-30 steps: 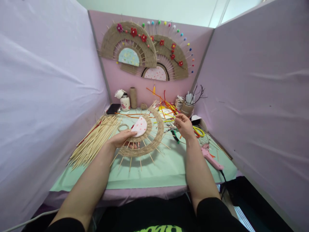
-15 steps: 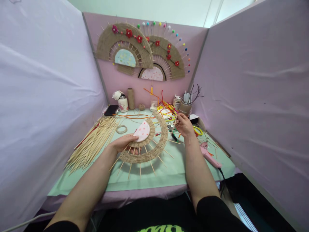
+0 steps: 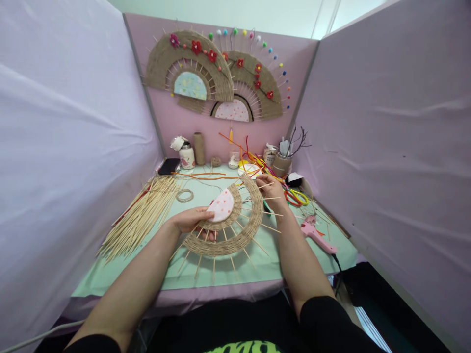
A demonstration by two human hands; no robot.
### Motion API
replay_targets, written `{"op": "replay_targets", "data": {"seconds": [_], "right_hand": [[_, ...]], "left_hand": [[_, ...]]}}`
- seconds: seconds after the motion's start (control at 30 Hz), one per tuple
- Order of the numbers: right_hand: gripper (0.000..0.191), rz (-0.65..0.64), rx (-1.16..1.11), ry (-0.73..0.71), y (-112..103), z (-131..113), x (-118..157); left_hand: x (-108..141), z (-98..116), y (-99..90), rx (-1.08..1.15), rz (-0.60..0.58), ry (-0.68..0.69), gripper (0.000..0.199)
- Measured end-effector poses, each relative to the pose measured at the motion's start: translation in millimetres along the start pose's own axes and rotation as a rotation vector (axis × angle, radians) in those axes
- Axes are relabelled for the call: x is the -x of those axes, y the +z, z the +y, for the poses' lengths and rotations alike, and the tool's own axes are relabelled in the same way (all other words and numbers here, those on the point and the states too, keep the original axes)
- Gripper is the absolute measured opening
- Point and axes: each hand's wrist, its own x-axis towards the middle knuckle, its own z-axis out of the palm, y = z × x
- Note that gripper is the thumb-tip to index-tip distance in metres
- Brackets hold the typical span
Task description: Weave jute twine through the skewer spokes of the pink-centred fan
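A half-round fan of thin wooden sticks and woven brown twine [image 3: 221, 248] is held over the table, tilted with its open edge facing up and left. At its centre is a white half-disc [image 3: 222, 206] with pink dots. My left hand [image 3: 193, 221] grips the fan there, thumb on the front and fingers behind among the sticks. Close to the upper right end of the woven band, my right hand [image 3: 271, 192] has its fingers pinched together behind the stick tips. A thin strand of twine appears to be in that pinch, though the sticks partly cover it.
Loose wooden sticks [image 3: 142, 215] lie on the left beside a coil of twine [image 3: 184, 195]. A pink glue gun [image 3: 317, 235] and scissors [image 3: 296, 198] are on the right. Pipe cleaners [image 3: 257, 164], jars and a phone [image 3: 169, 166] line the back, below two finished fans [image 3: 189, 63].
My right hand has moved left and closer to the fan's end, now behind the stick tips. The fan has shifted slightly right and down in my left hand.
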Motion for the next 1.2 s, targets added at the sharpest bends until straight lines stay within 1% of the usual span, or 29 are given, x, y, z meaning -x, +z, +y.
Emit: {"op": "replay_targets", "data": {"seconds": [0.13,0.3,0.53,0.67,0.9,1.03,1.13,1.2], "right_hand": [[0.026,0.034,-0.052,-0.014,-4.6,-0.5,-3.9],[0.024,0.078,-0.053,-0.075,-7.5,-1.3,-7.4],[0.022,0.095,-0.081,-0.192,-15.3,-10.9,-8.6],[0.023,0.113,-0.11,-0.227,-18.4,-17.6,-6.8],[0.024,0.134,-0.042,-0.247,-22.3,-24.5,-3.7],[0.026,0.13,0.019,-0.218,-25.4,-25.1,-3.9],[0.026,0.083,0.016,-0.195,-26.6,-23.9,-4.5],[0.025,0.075,-0.004,-0.187,-26.8,-22.4,-5.3]], "left_hand": [[-0.4,-0.5,-0.7,-0.002,0.003,0.005,0.039],[-0.6,0.7,1.2,0.0,-0.004,0.004,0.039],[-2.5,-1.2,4.3,0.005,0.011,-0.029,0.038],[-5.1,-3.0,5.6,-0.005,0.002,-0.059,0.038],[-8.9,-7.5,9.2,-0.01,-0.012,-0.104,0.034],[-10.1,-10.2,11.3,0.006,-0.063,-0.131,0.033],[-10.5,-11.0,13.3,0.021,-0.112,-0.15,0.034],[-10.5,-11.3,14.3,0.029,-0.138,-0.152,0.033]]}}
